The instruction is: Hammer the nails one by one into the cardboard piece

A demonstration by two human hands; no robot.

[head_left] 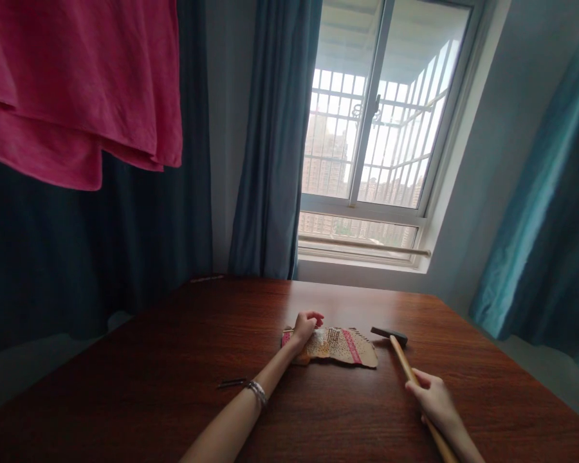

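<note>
My right hand (434,399) is wrapped round the wooden handle of a hammer (401,359), whose dark metal head points away from me at the table's right side. Left of the hammer lies an irregular piece of cardboard (364,355) with pink bands, dark dots and short dark marks. Over its left part rests my left hand (306,326), fingers curled together; whatever they hold, if anything, is too small to make out. A silvery bracelet circles that wrist. Thin dark sticks or nails (232,382) lie on the table left of my left forearm.
The brown wooden table (174,386) stretches out beneath both hands. Behind it are a barred window (367,128) and blue curtains (275,141). A pink towel (87,83) hangs at the upper left. Another thin object (206,278) lies at the table's far left corner.
</note>
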